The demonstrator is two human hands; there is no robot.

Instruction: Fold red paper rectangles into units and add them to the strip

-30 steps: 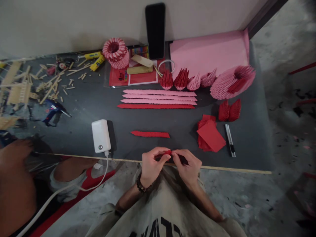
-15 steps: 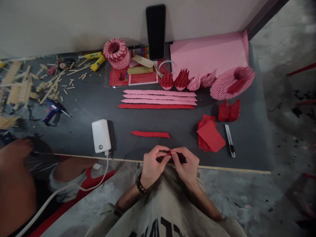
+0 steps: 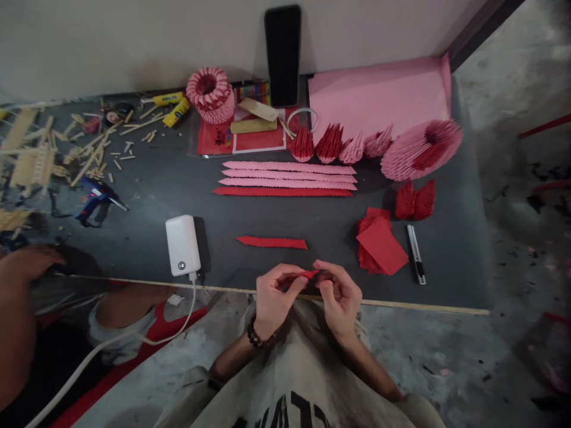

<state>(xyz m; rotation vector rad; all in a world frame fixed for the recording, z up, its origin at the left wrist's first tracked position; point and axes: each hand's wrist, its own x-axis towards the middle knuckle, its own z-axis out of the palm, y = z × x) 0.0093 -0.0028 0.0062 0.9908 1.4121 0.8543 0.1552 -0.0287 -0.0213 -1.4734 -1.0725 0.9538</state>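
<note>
Pinching the small folded red paper piece [image 3: 310, 274] near the front of the flat dark grey table [image 3: 312, 217], your left hand [image 3: 274, 300] may squash it by squeezing hard, or drop it, because your right hand [image 3: 342, 304] is spread beside it.

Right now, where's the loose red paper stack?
In the head view, the red paper stack lies on the dark tabletop, up and right of the right hand, just left of the utility knife.

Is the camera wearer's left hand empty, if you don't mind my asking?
No, the wearer's left hand pinches a small piece of red paper between its thumb and fingers.
</note>
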